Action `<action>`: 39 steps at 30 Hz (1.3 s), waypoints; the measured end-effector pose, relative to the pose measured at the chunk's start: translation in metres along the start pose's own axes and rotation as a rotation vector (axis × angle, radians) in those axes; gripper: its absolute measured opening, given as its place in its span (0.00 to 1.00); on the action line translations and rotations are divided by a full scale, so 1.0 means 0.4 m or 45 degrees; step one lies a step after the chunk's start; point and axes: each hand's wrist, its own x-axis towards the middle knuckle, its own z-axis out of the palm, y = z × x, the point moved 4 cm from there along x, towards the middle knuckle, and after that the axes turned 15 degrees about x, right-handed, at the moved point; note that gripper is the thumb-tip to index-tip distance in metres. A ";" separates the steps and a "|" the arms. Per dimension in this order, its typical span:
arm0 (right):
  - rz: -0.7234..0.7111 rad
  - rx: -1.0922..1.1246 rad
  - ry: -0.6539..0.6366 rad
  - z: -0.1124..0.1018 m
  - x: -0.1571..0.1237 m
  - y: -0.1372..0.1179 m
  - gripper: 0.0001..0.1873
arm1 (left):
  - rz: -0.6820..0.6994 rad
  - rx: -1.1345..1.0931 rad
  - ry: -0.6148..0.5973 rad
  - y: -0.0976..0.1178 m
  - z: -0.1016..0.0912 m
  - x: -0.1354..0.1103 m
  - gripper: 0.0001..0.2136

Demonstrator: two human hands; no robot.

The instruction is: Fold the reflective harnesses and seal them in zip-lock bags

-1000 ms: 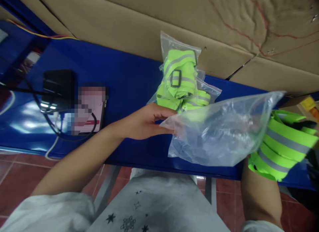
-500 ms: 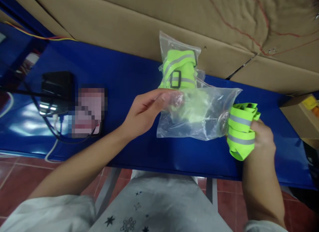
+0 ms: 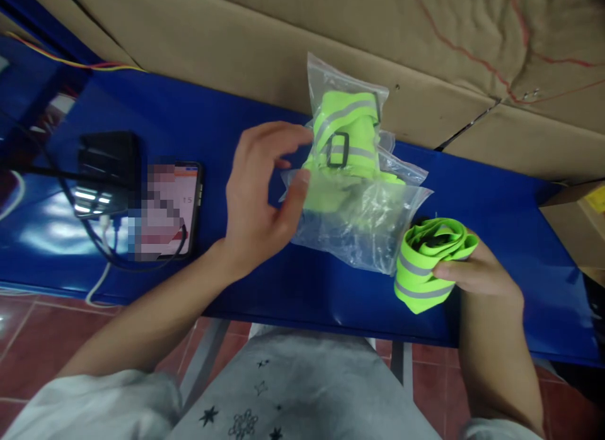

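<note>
My right hand (image 3: 486, 270) grips a rolled reflective strap (image 3: 425, 263), neon yellow-green with grey stripes, held above the front part of the blue table. Fingers apart and curved, my left hand (image 3: 265, 194) holds nothing and is at the left side of the plastic bags. One clear zip bag (image 3: 359, 232) appears to be empty and overlaps the lower part of the pile. Behind it lies a bagged reflective strap (image 3: 352, 112) of the same colour, with a black buckle (image 3: 338, 150) showing through the plastic. More bags are partly hidden beneath.
At left on the blue table (image 3: 227, 150) are a phone (image 3: 191, 207), partly pixelated, and a black box (image 3: 106, 169) with cables. Brown cardboard (image 3: 265, 43) borders the back. An open carton (image 3: 576, 232) stands at right.
My left hand has let go of the clear bag, which now rests lower on the pile. My right hand has turned the rolled strap and brought it a little to the left.
</note>
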 end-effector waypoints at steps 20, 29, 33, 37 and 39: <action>-0.596 0.157 0.508 0.063 0.025 0.028 0.22 | 0.560 0.537 -0.445 0.138 0.094 -0.107 0.47; -0.688 0.016 0.516 0.104 0.054 0.042 0.27 | 0.545 0.563 -0.475 0.151 0.128 -0.127 0.50; -0.711 -0.037 0.575 0.104 0.056 0.051 0.26 | 0.513 0.588 -0.429 0.157 0.129 -0.119 0.49; -0.562 -0.037 0.550 0.103 0.054 0.060 0.21 | 0.501 0.621 -0.450 0.157 0.134 -0.109 0.49; -0.486 -0.089 0.540 0.097 0.052 0.059 0.19 | 0.527 0.604 -0.444 0.155 0.139 -0.112 0.50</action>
